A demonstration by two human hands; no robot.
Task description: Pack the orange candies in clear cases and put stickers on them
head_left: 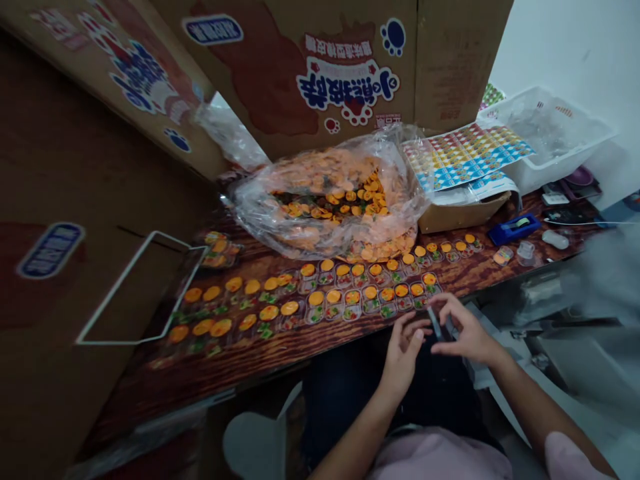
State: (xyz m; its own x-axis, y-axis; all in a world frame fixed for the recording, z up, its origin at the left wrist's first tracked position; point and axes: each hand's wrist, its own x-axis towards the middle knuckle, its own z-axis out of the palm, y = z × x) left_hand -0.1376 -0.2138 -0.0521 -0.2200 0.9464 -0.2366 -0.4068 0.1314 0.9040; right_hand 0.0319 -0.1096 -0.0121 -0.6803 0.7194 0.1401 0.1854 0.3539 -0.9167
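My right hand (465, 331) grips a small clear plastic piece (435, 323) between thumb and fingers, seen nearly edge-on and a little blurred. Just left of it, my left hand (406, 350) has its fingers bent and apart, with nothing visible in them. Both hands are above my lap at the table's front edge. Beyond them, two rows of small clear plastic packs (352, 304) lie along the dark wood-patterned table (280, 350). Each has an orange disc at its top and small colourful pieces below. The nearest pack (430, 281) lies just past my right fingers.
A large clear bag (325, 200) of orange-topped pieces lies behind the rows. Printed cardboard boxes (345, 67) stand behind and left. At right are sticker sheets (465, 157) on a carton (463, 212), a white bin (565, 127), a blue tape dispenser (514, 229) and small clear cups (525, 251).
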